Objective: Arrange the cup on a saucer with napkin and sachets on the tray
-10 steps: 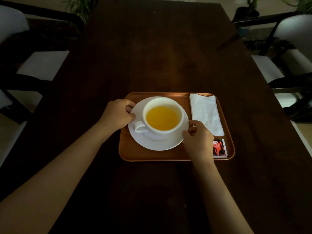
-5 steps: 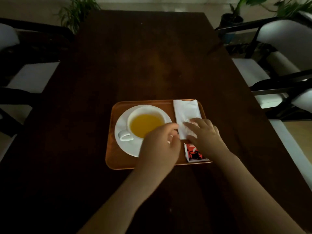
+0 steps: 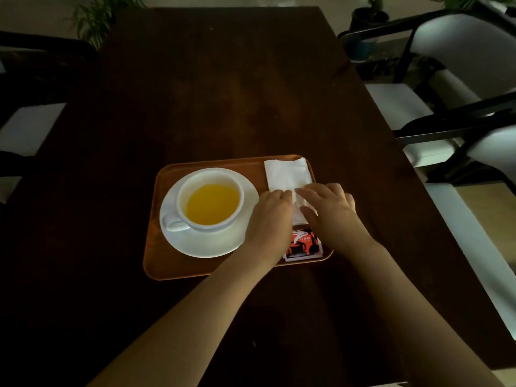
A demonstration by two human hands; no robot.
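An orange tray (image 3: pixel 173 263) lies on the dark table. On its left stands a white cup (image 3: pixel 210 199) of yellow liquid on a white saucer (image 3: pixel 212 244), handle to the near left. A white napkin (image 3: pixel 287 174) lies along the tray's right side, with red-and-black sachets (image 3: pixel 304 244) below it. My left hand (image 3: pixel 269 222) and my right hand (image 3: pixel 332 210) both rest on the napkin's near half, fingertips touching it. Whether either hand pinches the napkin is hidden.
The dark wooden table (image 3: pixel 223 93) stretches away beyond the tray. White-cushioned chairs with black frames stand at the right (image 3: pixel 446 93) and at the left (image 3: pixel 28 129). Potted plants (image 3: pixel 100 15) are at the far end.
Both hands have left the saucer's rim and moved right onto the napkin. The left hand crossed over the saucer's right edge. Cup and saucer stay put.
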